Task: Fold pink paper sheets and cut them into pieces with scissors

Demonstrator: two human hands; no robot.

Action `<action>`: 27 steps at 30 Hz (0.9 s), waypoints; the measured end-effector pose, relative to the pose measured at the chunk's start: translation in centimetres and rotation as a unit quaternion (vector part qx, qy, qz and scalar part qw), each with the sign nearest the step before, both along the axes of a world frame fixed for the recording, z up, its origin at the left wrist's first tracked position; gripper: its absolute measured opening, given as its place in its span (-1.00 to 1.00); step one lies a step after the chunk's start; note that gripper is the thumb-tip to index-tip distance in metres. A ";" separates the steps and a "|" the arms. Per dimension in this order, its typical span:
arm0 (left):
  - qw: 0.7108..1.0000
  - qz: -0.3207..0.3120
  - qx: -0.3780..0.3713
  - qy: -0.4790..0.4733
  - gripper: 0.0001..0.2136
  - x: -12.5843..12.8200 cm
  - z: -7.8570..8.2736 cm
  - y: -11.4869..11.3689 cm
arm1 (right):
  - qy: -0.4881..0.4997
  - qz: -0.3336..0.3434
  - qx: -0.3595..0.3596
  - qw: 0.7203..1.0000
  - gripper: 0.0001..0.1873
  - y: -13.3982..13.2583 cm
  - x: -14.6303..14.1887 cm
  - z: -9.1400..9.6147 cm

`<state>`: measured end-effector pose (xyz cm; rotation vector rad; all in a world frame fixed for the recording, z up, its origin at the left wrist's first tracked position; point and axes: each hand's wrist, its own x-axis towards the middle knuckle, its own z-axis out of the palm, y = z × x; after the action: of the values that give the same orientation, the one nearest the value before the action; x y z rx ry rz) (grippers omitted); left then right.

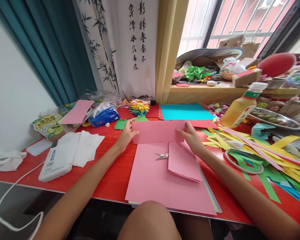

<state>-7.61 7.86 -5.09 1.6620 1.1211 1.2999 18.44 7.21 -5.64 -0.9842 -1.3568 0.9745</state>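
Observation:
A folded pink paper (pixel 158 131) lies across the red table (pixel 112 176), held at both ends. My left hand (pixel 127 132) pinches its left edge, fingers closed on it. My right hand (pixel 192 136) grips its right edge with the thumb on top. Below it lies a stack of large pink sheets (pixel 160 181) with a smaller pink piece (pixel 182 161) on top. Small scissors (pixel 162 156) rest on the stack, partly under that smaller piece.
Yellow, green and pink paper strips (pixel 255 146) pile at the right with a tape roll (pixel 242 161). A juice bottle (pixel 241 106), cyan sheet (pixel 185 111), tissue pack (pixel 103 115), white papers (pixel 77 148), a white device (pixel 53 163) and its cable lie around. My knee (pixel 147 220) shows below.

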 end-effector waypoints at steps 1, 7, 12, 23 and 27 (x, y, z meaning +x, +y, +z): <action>1.000 -0.005 0.005 -0.011 -0.54 0.3 -0.2 -0.1 | 0.001 0.001 -0.004 1.000 -0.83 -0.1 -0.1 -0.1; 0.994 0.051 0.094 0.011 -0.60 1.1 0.0 -0.7 | 0.009 -0.011 0.007 1.000 -0.88 -0.5 -0.2 -0.1; 0.983 0.079 0.111 0.124 -0.74 0.3 0.1 -0.9 | -0.005 0.013 -0.014 1.000 -0.85 -0.5 -0.1 -0.2; 0.920 0.159 0.146 0.327 -0.76 -0.8 1.5 -1.5 | -0.045 0.034 0.027 0.998 -0.82 0.1 0.1 -1.0; 0.947 0.248 0.103 0.174 -0.76 -2.9 3.3 -1.9 | -0.039 0.063 0.013 0.997 -0.81 -0.1 -0.2 -0.8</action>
<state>-10.53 5.93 -1.80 1.8858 1.7535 1.5036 18.28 7.08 -6.44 -0.9341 -1.5081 1.0176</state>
